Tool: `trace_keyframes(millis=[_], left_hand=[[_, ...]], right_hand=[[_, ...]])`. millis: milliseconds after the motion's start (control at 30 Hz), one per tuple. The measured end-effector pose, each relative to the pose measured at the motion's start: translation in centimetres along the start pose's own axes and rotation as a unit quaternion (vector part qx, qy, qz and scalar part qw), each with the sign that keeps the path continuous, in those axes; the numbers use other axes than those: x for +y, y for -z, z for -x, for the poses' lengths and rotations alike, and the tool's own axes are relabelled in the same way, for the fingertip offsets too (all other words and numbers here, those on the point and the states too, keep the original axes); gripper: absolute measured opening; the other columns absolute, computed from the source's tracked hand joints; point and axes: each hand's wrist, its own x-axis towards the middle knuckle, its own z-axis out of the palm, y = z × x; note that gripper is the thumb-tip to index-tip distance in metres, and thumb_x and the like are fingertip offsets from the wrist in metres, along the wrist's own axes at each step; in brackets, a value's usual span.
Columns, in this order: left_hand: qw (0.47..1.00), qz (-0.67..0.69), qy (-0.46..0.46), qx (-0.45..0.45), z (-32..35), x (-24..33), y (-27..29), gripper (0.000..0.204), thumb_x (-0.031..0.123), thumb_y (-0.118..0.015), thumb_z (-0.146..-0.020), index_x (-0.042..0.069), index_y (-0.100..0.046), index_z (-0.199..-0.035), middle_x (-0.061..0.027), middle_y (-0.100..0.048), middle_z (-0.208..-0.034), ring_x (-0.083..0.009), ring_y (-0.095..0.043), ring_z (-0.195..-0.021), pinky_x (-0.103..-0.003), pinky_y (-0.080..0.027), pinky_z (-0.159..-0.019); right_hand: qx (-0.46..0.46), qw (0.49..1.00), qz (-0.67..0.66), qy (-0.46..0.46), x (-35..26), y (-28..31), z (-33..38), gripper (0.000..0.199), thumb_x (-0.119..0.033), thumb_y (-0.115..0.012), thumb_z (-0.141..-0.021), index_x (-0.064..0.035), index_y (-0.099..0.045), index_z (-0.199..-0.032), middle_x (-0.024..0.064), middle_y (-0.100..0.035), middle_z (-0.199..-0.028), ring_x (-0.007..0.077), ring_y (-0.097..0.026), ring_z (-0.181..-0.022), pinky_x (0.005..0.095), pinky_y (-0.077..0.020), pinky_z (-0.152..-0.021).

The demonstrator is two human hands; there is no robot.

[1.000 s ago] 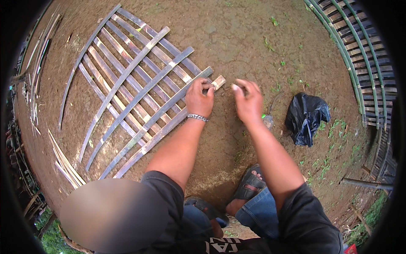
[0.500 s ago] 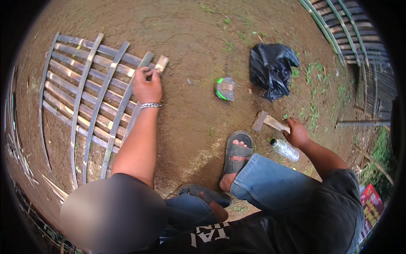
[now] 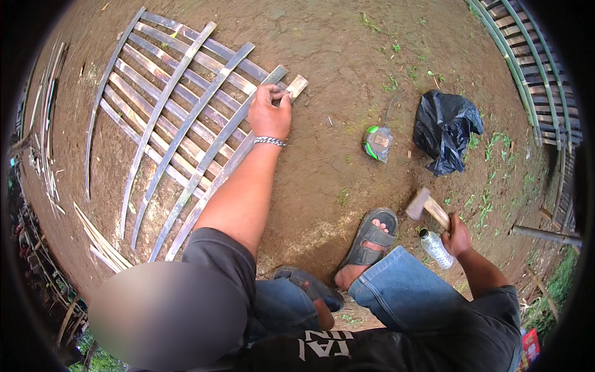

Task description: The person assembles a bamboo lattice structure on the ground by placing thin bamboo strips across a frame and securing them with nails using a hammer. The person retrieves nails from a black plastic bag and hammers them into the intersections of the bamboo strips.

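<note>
Left hand (image 3: 271, 113) curled, thumb and fingertips bunched at right end of bamboo lattice (image 3: 197, 110), which lies on the ground under and leftward of it; can't tell if anything small is pinched. Right hand (image 3: 457, 235) grasping wooden handle of metal-headed tool (image 3: 429, 208), clear bottle (image 3: 436, 249) just beside. Tape measure (image 3: 377, 144) between hands, black plastic bag (image 3: 447, 131) beyond right hand
</note>
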Motion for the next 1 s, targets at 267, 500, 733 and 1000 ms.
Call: trace_keyframes(millis=[267, 500, 733, 1000], left_hand=[[1.0, -0.011, 0.012, -0.012, 0.2, 1.2, 0.1, 0.028, 0.012, -0.08, -0.081, 0.005, -0.06, -0.099, -0.0105, -0.077, -0.089, -0.0271, -0.073, -0.088, -0.037, -0.055, -0.081], [1.0, 0.006, -0.001, 0.014, 0.2, 1.9, 0.4, 0.022, 0.007, -0.077, -0.078, 0.008, -0.065, -0.096, -0.0071, -0.073, -0.085, -0.0278, -0.07, -0.086, -0.04, -0.054, -0.079], [1.0, 0.022, -0.012, 0.015, 0.2, 1.2, 0.4, 0.022, 0.008, -0.077, -0.079, 0.007, -0.073, -0.1, -0.0105, -0.075, -0.093, -0.0229, -0.074, -0.085, -0.034, -0.056, -0.079], [0.999, 0.035, 0.004, 0.018, 0.2, 1.4, 0.1, 0.027, 0.006, -0.075, -0.076, 0.014, -0.075, -0.102, -0.0094, -0.074, -0.091, -0.029, -0.07, -0.088, -0.04, -0.055, -0.082]], right_hand=[[-0.076, 0.948, -0.243, 0.193, -16.5, 5.1, -4.2, 0.046, -0.014, -0.055, -0.093, -0.0002, -0.05, -0.136, 0.0279, -0.059, -0.125, 0.0447, -0.06, -0.116, 0.0477, -0.0467, -0.101], [0.024, 0.891, -0.431, 0.142, -30.3, 1.3, -12.3, 0.048, -0.021, -0.054, -0.102, -0.001, -0.046, -0.144, 0.0262, -0.064, -0.123, 0.0394, -0.063, -0.116, 0.0431, -0.0478, -0.099], [0.003, 0.864, -0.494, 0.098, -33.1, -1.6, -13.5, 0.047, -0.022, -0.056, -0.101, -0.0007, -0.047, -0.142, 0.0242, -0.066, -0.115, 0.0382, -0.066, -0.107, 0.0428, -0.0498, -0.094], [-0.03, 0.887, -0.452, 0.09, -32.3, -1.1, -12.7, 0.049, -0.023, -0.055, -0.101, -0.0012, -0.045, -0.145, 0.0276, -0.065, -0.119, 0.0424, -0.064, -0.113, 0.0442, -0.049, -0.097]])
